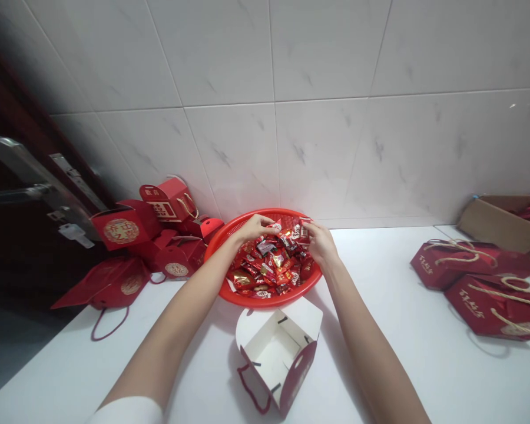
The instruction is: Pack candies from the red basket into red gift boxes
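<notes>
A red plastic basket (265, 305) full of wrapped candies (269, 262), mostly red with some gold, stands against the tiled wall. My left hand (258, 228) reaches over its back left part, fingers bent down at a small red-and-white packet; whether they grip it I cannot make out. At the back right of the basket, my right hand (320, 240) is closed on a red candy packet (299, 229). In front of the basket, between my forearms, an opened gift box (276, 353) with a white inside and a dark red cord handle shows no contents.
Red gift boxes (126, 229) are piled at the left, near a dark door with a metal handle (35, 189). Dark red boxes with rope handles (490, 306) lie at the right, before a cardboard carton (499, 227). Everything stands on a white table (371, 277).
</notes>
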Demonstrator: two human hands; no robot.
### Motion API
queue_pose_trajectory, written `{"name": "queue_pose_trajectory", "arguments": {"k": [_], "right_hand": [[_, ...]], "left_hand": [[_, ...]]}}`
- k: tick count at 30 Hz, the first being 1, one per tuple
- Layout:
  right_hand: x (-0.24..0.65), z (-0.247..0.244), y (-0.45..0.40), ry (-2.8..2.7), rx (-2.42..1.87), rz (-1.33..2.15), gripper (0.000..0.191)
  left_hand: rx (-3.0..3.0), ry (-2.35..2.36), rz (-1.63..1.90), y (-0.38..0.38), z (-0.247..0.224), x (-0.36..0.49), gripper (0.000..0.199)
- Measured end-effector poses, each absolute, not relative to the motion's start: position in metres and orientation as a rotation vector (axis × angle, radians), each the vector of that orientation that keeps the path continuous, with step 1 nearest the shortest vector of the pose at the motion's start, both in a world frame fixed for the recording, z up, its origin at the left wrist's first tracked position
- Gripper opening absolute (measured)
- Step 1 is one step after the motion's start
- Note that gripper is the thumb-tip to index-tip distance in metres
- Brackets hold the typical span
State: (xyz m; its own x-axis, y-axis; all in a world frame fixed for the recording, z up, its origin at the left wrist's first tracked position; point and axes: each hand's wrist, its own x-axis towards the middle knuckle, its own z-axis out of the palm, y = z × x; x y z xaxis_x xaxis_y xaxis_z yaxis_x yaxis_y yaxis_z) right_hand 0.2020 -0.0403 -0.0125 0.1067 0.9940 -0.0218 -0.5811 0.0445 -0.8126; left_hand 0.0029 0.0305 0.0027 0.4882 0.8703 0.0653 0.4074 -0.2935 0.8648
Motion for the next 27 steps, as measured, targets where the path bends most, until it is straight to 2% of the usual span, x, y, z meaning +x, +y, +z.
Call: {"name": "queue_pose_trajectory", "arguments": {"k": [20, 25, 27], "right_hand": [[0.202, -0.012, -0.041, -0.691, -0.798, 1.395, 0.010], [0.203, -0.014, -0.040, -0.660, -0.788, 1.378, 0.012], [0.203, -0.015, -0.038, -0.638, -0.784, 1.362, 0.016]], "left_hand": [[1.851, 0.831, 0.681, 0.016, 0.013, 0.015, 0.040], [1.811, 1.042, 0.862, 0.028, 0.008, 0.015, 0.050], [1.781, 1.198, 0.911, 0.038, 0.004, 0.011, 0.047]]}}
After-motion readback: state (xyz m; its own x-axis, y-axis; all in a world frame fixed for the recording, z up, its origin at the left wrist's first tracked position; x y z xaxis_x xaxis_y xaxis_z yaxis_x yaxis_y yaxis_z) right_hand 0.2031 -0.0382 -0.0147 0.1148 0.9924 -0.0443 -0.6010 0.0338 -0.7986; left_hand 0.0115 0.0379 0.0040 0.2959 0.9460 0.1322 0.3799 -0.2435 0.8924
